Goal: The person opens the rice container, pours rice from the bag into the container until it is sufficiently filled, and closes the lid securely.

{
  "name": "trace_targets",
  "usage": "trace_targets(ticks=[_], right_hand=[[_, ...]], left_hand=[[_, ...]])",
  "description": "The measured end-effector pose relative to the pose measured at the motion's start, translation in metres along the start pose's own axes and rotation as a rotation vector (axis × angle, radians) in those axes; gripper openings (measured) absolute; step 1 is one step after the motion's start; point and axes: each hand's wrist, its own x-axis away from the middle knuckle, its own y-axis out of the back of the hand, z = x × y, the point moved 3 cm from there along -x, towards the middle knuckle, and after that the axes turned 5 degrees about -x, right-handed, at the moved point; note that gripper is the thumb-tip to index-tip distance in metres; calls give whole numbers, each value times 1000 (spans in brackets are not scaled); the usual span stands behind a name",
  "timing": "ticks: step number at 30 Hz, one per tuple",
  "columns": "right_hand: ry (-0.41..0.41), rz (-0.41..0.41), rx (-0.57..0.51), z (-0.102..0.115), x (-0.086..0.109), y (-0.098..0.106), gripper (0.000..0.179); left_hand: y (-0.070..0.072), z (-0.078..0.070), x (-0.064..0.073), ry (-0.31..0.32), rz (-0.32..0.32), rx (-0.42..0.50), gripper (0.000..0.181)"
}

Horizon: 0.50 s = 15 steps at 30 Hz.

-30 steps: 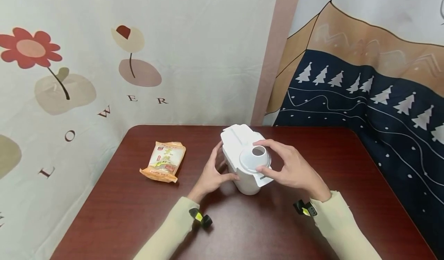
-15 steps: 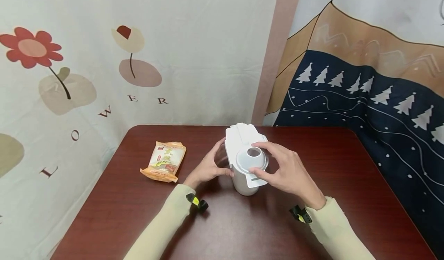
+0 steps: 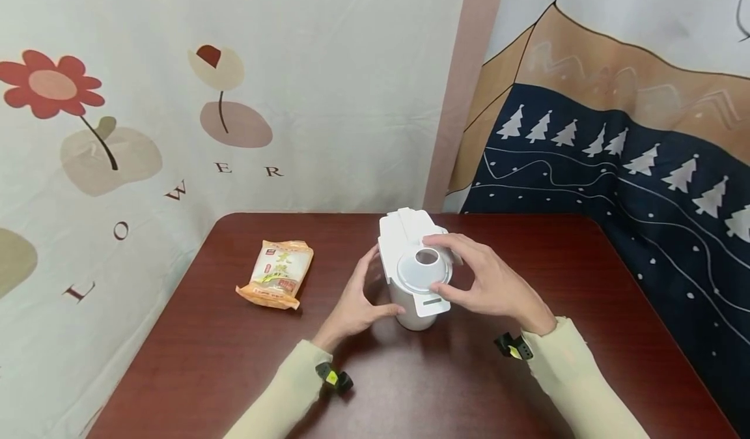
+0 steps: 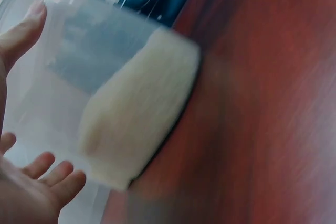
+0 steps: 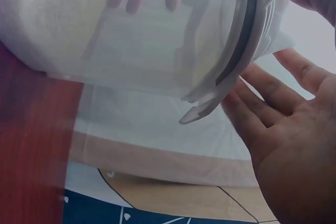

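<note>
A clear plastic storage canister (image 3: 413, 318) with a white lid (image 3: 398, 227) stands at the table's middle. Pale, fine-looking contents (image 4: 136, 98) fill its lower part in the left wrist view. My left hand (image 3: 351, 305) grips the canister's left side, thumb at the front and fingertips hidden behind it. On the lid sits a round domed cap (image 3: 417, 279) with a dark opening at its top. My right hand (image 3: 498, 283) holds this cap between thumb and fingers. In the right wrist view, the fingers (image 5: 268, 90) reach round the lid's edge, where flaps stick out.
A sealed orange-and-white food packet (image 3: 278, 273) lies on the left of the dark red table (image 3: 457, 393). Behind the table hang a pale flower-print cloth (image 3: 351, 100) and a navy cloth with tree prints (image 3: 597, 185).
Over the last second the canister has shifted and turned slightly, its cap now a little farther left. My left thumb has slid lower on the front. The right hand keeps hold of the cap.
</note>
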Motion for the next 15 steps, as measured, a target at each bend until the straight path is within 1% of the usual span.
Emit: trace_targets(ticks=[3,4,6,8,11,15], right_hand=[[-13,-4,-6,0,1,0,67],[-19,-7,-4,0,1,-1,67],[-32,-15,-2,0,2,-3,66],[-40,-27,3,1,3,-5,66],[-59,-54,28,2,4,-8,65],[-85,-107,73,7,6,-12,65]], left_hand=[[-10,-5,5,54,-34,-34,123],[-13,-1,5,59,-46,-46,124],[-17,-2,6,64,-68,-50,123],[-17,-2,5,49,-83,-30,122],[-15,0,2,41,-63,-16,120],[-8,5,-6,36,6,-11,118]])
